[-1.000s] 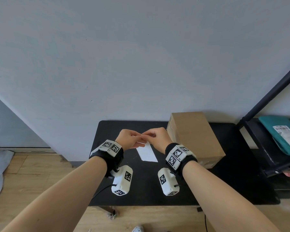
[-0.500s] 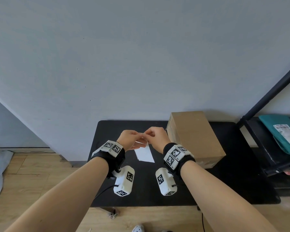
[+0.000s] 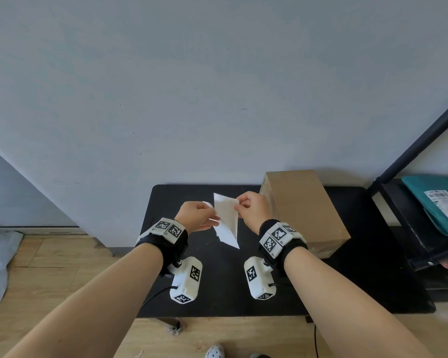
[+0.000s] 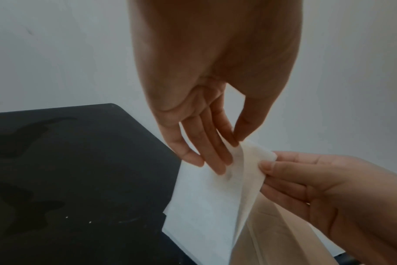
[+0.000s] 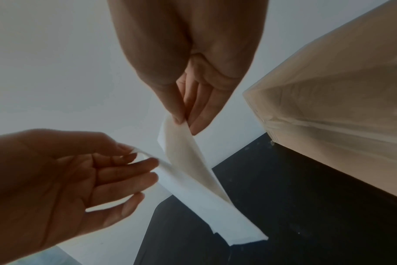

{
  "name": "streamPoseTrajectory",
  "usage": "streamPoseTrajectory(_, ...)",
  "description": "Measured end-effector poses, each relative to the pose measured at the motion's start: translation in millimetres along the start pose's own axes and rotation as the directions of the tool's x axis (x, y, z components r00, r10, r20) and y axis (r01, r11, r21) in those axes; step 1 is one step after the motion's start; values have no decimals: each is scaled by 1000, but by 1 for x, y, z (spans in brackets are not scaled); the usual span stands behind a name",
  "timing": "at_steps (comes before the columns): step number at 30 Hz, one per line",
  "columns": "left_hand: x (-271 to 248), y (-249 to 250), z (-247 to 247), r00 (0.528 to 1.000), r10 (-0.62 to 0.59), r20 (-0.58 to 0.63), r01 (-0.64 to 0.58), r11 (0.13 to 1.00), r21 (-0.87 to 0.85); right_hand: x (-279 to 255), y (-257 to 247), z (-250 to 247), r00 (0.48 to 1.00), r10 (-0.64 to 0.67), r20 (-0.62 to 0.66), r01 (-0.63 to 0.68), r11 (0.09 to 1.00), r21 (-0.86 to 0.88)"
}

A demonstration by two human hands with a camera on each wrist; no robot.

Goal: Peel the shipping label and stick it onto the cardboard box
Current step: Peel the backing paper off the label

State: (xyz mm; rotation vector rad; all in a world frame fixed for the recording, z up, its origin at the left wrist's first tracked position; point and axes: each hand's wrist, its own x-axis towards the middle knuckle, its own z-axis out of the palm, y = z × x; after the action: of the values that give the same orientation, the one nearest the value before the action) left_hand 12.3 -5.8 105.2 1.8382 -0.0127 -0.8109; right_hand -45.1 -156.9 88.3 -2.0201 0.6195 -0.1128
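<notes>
My right hand (image 3: pixel 252 210) hides the near-left corner of the cardboard box (image 3: pixel 303 208). At three o'clock the teal parcel (image 3: pixel 435 200) runs off the edge — its print is too small to read. Which peeled layer (image 5: pixel 188 157) is label or backing — I cannot tell.

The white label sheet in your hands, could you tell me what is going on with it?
A person is peeling the shipping label apart above the black table. The left hand pinches one layer, the right hand pinches the other, and the two are split at the top but joined lower down. The cardboard box sits to the right, with nothing stuck on it yet.
</notes>
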Motion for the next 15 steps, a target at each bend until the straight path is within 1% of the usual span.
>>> streamPoseTrajectory(4, 0, -12, 1, 999, -51, -20, 50, 998, -46, -2, 6, -4, 998, -4, -68, 1, 999, -46)
streamPoseTrajectory(12, 4, -39, 2, 990, -123, -71, 123, 992, 1, -1, 17, -6, 984, 25, -177, -39, 997, -73)
streamPoseTrajectory(15, 5, -42, 1, 986, -164, -37, 162, 986, -41, 0, 20, -8, 977, 13, -215, -32, 996, -84)
